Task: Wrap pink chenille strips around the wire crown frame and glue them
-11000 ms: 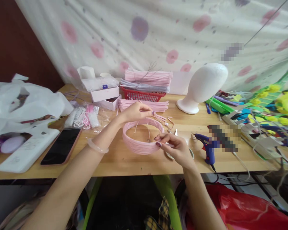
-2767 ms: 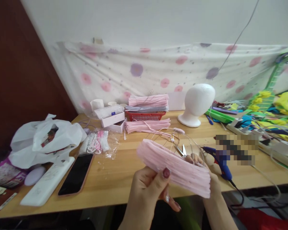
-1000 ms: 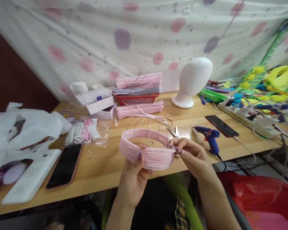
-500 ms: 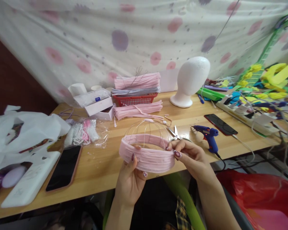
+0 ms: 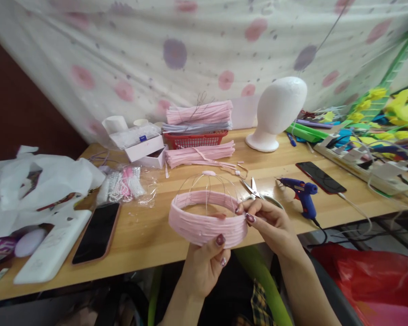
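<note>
Both hands hold up a hat frame, a wide band of pink strips with thin wires arching over it to a small pink piece at the top. My left hand grips the band's lower front, thumb outside and some fingers inside. At the band's right side, my right hand pinches the upper edge between thumb and fingertips. Scissors lie half open just behind the right hand. A blue glue gun rests to the right of them.
A white foam head stands at the back. Pink strips lie before a red basket. Phones lie on both sides, one dark phone at left. A power strip with cables is at right, bagged beads at left.
My left hand has slid right along the band's lower front, and the band has turned slightly. My right hand keeps its pinch. The view has shifted a little to the left.
</note>
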`<state>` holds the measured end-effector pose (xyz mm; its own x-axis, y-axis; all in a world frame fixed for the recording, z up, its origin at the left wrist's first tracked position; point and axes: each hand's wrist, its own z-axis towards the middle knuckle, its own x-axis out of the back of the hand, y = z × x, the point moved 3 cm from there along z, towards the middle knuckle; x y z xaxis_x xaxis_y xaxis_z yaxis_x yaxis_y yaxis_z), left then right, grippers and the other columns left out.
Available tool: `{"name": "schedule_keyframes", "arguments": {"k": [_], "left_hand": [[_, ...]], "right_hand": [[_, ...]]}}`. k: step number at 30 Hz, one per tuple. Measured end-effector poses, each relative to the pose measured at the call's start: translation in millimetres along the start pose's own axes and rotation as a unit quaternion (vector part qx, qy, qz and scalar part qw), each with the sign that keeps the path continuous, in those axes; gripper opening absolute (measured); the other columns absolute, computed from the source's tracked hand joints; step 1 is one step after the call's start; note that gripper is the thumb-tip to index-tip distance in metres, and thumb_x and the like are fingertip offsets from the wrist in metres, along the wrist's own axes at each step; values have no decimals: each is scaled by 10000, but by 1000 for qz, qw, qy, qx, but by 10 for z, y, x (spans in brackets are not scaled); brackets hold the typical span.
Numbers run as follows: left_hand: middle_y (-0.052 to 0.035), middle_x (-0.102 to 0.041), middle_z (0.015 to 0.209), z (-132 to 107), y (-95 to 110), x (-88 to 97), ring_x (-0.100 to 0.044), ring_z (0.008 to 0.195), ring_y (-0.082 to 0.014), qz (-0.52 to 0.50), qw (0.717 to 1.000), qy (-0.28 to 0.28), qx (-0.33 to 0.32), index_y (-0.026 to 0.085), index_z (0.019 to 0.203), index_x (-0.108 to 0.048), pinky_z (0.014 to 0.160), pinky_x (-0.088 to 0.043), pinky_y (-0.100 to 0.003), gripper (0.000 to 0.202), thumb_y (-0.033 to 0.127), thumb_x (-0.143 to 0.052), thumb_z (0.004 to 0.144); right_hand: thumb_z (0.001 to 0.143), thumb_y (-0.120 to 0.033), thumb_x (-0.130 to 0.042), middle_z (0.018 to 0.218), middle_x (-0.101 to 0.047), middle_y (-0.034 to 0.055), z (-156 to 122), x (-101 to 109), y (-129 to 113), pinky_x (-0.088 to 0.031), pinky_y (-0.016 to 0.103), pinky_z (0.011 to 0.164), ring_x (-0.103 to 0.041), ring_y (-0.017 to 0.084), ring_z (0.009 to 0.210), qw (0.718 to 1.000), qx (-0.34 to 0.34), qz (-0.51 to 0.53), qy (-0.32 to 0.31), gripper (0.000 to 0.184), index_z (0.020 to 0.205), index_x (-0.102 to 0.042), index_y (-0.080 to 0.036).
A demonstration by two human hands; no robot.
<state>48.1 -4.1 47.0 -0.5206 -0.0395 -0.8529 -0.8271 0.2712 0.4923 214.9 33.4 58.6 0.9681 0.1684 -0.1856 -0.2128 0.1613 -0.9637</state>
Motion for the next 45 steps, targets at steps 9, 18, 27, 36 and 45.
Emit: {"name": "schedule_keyframes", "arguments": {"k": [9, 18, 27, 36, 45], "left_hand": [[-40, -718, 880, 9, -18, -4, -537, 566, -75, 32, 999, 22, -4, 192, 1184, -720, 440, -453, -156, 631, 322, -963, 616], [-24, -774, 870, -39, 101, 99, -696, 786, -138, -66, 994, 80, -25, 207, 917, -793, 661, -573, -194, 379, 352, -973, 616], [81, -739, 621, 42, 197, 95, -513, 397, -19, -196, 975, 96, 43, 180, 798, -794, 362, -421, -107, 421, 273, -1022, 456], [40, -729, 672, 22, 92, 209, -602, 570, -79, -146, 986, 76, 10, 213, 725, -770, 544, -546, -152, 388, 377, -1011, 468], [-16, -717, 799, 19, -231, 112, -520, 559, -41, -19, 995, 91, -34, 157, 853, -802, 463, -425, -136, 371, 307, -994, 573]], "right_hand": [[783, -379, -852, 837, -720, 53, 26, -5, 54, -519, 296, 700, -645, 187, 780, 1000, 8, 24, 6, 195, 733, -736, -229], [769, -390, -855, 796, -691, 45, 45, 36, 89, -502, 278, 641, -620, 172, 722, 1000, 9, 26, 15, 221, 709, -727, -219], [758, -412, -851, 760, -674, 44, 41, 20, 105, -494, 273, 596, -603, 167, 684, 999, 17, 28, 18, 259, 689, -709, -206], [824, -317, -822, 880, -717, 39, -23, 5, 42, -536, 255, 726, -673, 163, 831, 1000, 24, 3, 21, 149, 762, -731, -218], [947, -239, -676, 989, -724, 15, -183, -453, -35, -552, 228, 828, -705, 139, 947, 992, 64, -104, 21, 98, 850, -685, -248]]}}
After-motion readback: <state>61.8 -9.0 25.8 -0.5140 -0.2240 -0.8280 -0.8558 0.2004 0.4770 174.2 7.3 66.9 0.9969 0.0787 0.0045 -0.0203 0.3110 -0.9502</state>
